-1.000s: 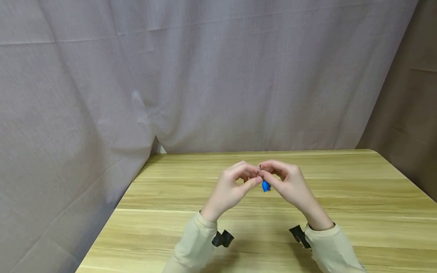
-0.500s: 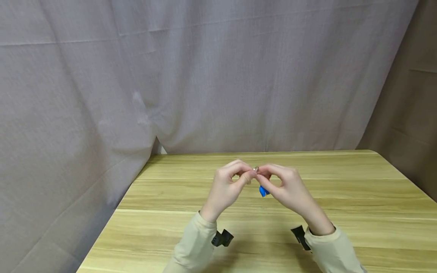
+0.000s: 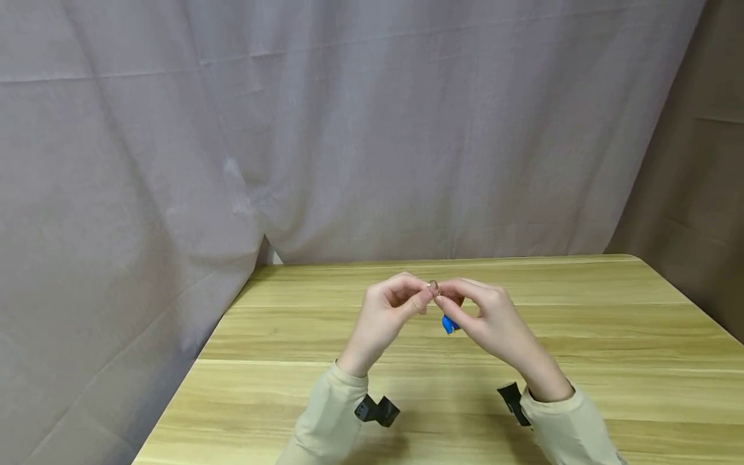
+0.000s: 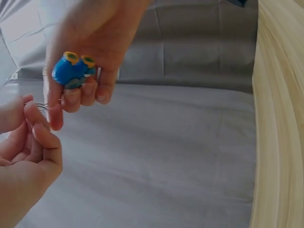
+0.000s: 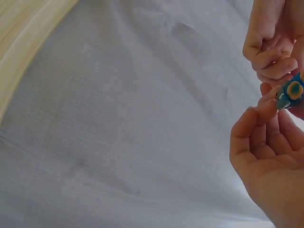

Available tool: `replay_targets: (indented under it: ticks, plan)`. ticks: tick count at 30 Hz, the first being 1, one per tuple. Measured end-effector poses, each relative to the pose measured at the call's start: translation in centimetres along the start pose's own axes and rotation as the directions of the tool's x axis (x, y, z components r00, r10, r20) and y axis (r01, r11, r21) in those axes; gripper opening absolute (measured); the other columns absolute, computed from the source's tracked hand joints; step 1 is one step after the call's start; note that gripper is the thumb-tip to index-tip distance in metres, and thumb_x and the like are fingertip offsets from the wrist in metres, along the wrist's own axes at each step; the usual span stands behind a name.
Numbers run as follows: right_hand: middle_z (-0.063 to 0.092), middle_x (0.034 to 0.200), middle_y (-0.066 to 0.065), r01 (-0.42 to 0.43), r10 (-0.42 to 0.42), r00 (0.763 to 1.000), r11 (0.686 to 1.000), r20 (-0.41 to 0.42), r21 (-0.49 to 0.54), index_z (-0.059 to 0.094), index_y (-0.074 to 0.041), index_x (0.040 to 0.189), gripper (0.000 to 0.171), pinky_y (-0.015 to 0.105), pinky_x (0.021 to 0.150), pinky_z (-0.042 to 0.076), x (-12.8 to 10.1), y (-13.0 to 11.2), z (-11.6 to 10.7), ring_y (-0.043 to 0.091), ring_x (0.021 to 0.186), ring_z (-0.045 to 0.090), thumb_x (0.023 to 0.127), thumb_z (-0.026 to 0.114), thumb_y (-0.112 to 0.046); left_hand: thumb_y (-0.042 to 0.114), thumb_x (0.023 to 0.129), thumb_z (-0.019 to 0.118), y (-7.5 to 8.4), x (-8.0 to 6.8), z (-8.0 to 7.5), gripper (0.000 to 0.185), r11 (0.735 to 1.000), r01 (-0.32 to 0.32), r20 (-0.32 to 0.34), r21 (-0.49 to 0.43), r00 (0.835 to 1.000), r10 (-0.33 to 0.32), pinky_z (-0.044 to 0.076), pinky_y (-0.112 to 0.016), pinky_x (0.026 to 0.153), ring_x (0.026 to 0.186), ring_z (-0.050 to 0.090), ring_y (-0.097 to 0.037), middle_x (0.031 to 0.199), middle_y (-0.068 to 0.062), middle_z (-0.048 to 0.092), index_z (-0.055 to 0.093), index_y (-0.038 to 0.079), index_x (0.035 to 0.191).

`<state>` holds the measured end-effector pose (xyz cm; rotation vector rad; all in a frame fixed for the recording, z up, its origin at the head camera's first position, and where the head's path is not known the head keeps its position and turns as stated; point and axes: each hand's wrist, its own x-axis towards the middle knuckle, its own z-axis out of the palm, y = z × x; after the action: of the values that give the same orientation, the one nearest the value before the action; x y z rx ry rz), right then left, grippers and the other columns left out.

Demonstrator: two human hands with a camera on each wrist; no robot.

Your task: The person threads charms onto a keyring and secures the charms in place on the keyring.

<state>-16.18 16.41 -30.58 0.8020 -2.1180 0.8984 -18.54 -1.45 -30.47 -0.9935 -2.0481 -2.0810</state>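
Observation:
Above the wooden table (image 3: 610,336) my two hands meet fingertip to fingertip. My left hand (image 3: 423,298) pinches a small metal ring (image 3: 433,285) between thumb and forefinger. My right hand (image 3: 446,299) pinches the same ring from the other side. A small blue charm (image 3: 447,324) with yellow-ringed eyes hangs under the right hand's curled fingers. In the left wrist view the blue charm (image 4: 72,70) lies against the right hand's fingers, and the ring (image 4: 42,107) shows as thin wire by the left hand (image 4: 35,124). In the right wrist view the charm (image 5: 290,94) sits between both hands.
A grey curtain (image 3: 349,129) hangs behind the table and down its left side. Brown cloth (image 3: 697,194) covers the right. Black camera mounts (image 3: 378,410) sit at both wrists, over beige sleeves (image 3: 325,420).
Both hands have shifted slightly left. The blue charm has dropped a little lower under the right hand. The ring stays pinched between the fingertips.

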Motion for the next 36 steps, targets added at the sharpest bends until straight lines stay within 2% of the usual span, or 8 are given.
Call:
replay_targets:
  ticks: [2,6,9,12,24,28,33,36]
  plan:
    - [0.071,0.081,0.001,-0.001,0.001,1.0,1.0,0.002,0.006,0.071,-0.005,0.096,0.018,0.016,0.062,0.048,0.02,-0.03,-0.11,-0.002,0.071,0.057,0.082,0.069,0.006,0.003,0.091,0.064,0.16,-0.07,0.02,0.016,1.0,0.001,0.016,-0.014,1.0,0.0,0.053,-0.02,0.077,0.084,0.062,-0.003,0.102,-0.029,0.065,0.066,-0.008,0.102]
    - [0.072,0.082,0.003,-0.003,0.003,1.0,1.0,-0.003,0.021,0.071,-0.005,0.096,0.018,0.014,0.066,0.048,0.0,-0.02,-0.27,-0.002,0.073,0.058,0.083,0.069,0.006,0.003,0.09,0.065,0.18,-0.03,0.06,0.015,0.997,-0.06,0.033,0.04,0.998,0.059,0.052,-0.02,0.08,0.088,0.061,0.0,0.103,-0.027,0.066,0.066,-0.007,0.1]
    - [0.071,0.081,0.002,0.006,-0.005,1.0,1.0,-0.021,0.023,0.071,-0.005,0.095,0.019,0.013,0.067,0.048,-0.05,0.02,-0.34,-0.002,0.074,0.059,0.081,0.069,0.008,0.003,0.091,0.064,-0.07,0.09,0.14,0.011,0.99,-0.114,0.019,0.082,0.993,0.113,0.052,-0.022,0.08,0.087,0.06,0.0,0.1,-0.025,0.066,0.066,-0.007,0.097]
    - [0.07,0.079,0.0,0.031,-0.031,0.999,0.999,-0.029,0.023,0.071,-0.005,0.093,0.02,0.012,0.066,0.048,-0.1,0.06,-0.35,-0.002,0.072,0.057,0.079,0.07,0.01,0.004,0.092,0.063,-0.32,0.2,0.19,0.01,0.986,-0.129,-0.016,0.109,0.991,0.131,0.052,-0.022,0.079,0.083,0.06,-0.002,0.097,-0.023,0.067,0.066,-0.005,0.094]
    - [0.069,0.081,0.003,0.151,-0.156,0.987,0.981,-0.033,-0.121,0.07,0.0,0.091,0.016,0.011,0.067,0.044,-0.01,0.11,0.24,0.007,0.073,0.055,0.08,0.066,0.011,0.012,0.095,0.061,-0.35,0.15,0.41,0.017,0.993,0.035,-0.037,0.111,0.999,-0.031,0.047,-0.018,0.068,0.071,0.058,-0.002,0.083,-0.027,0.063,0.067,-0.004,0.095]
    - [0.068,0.08,0.0,0.154,-0.16,0.987,0.979,-0.033,-0.131,0.07,-0.001,0.09,0.018,0.012,0.065,0.042,-0.03,0.13,0.22,0.006,0.072,0.054,0.079,0.066,0.012,0.012,0.096,0.06,-0.52,0.24,0.45,0.019,0.995,0.064,-0.04,0.071,0.997,-0.061,0.049,-0.02,0.072,0.071,0.058,-0.003,0.083,-0.025,0.062,0.066,-0.006,0.096]
    - [0.067,0.079,0.0,0.135,-0.139,0.99,0.985,-0.031,-0.11,0.071,0.0,0.09,0.018,0.011,0.063,0.04,-0.09,0.19,0.11,0.005,0.071,0.051,0.079,0.066,0.013,0.014,0.095,0.062,-0.58,0.34,0.47,0.018,0.995,0.101,-0.052,0.022,0.994,-0.1,0.049,-0.019,0.072,0.071,0.058,-0.004,0.078,-0.008,0.062,0.067,-0.003,0.098]
    - [0.068,0.081,0.0,0.097,-0.099,0.995,0.994,-0.022,-0.059,0.072,0.0,0.091,0.018,0.01,0.064,0.043,-0.1,0.26,0.01,0.003,0.071,0.053,0.08,0.066,0.012,0.012,0.092,0.065,-0.47,0.21,0.43,0.016,0.995,0.096,-0.035,0.005,0.995,-0.096,0.05,-0.02,0.073,0.075,0.06,-0.005,0.083,-0.009,0.066,0.069,-0.002,0.1]
